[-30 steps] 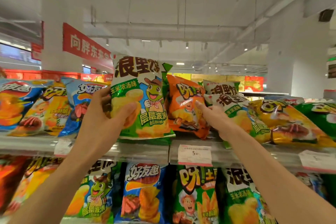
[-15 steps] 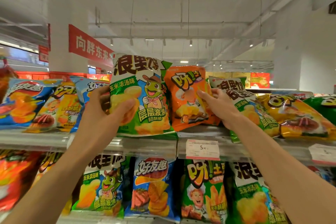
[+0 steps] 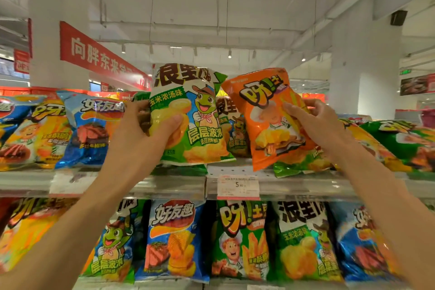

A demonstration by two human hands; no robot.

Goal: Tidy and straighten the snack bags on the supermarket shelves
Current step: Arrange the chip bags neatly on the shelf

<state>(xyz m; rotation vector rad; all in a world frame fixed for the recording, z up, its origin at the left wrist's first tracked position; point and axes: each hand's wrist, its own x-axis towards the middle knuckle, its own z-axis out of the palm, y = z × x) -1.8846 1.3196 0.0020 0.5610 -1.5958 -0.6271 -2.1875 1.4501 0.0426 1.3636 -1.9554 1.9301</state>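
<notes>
Head view: the left hand [image 3: 143, 134] grips a green-and-white bag [image 3: 188, 113] by its left edge, thumb pressed across the front and the fingers curled behind, holding it upright. Its bottom edge sits just above the price tag [image 3: 237, 186] clipped to the upper shelf rail [image 3: 164, 186]. Up and to the right of that tag, the right hand [image 3: 320, 125] pinches an orange bag [image 3: 266, 115] at its right side, thumb on the front, fingers wrapped behind; this bag tilts, its lower corner hanging just over the tag. The 2 held bags nearly touch at their top corners. Between them, farther back, stands another green bag [image 3: 231, 129]. Left of the tag, a blue bag [image 3: 91, 125] leans on the upper shelf. Below the tag, a row of bags stands on the lower shelf, a blue one [image 3: 174, 240] among them.
</notes>
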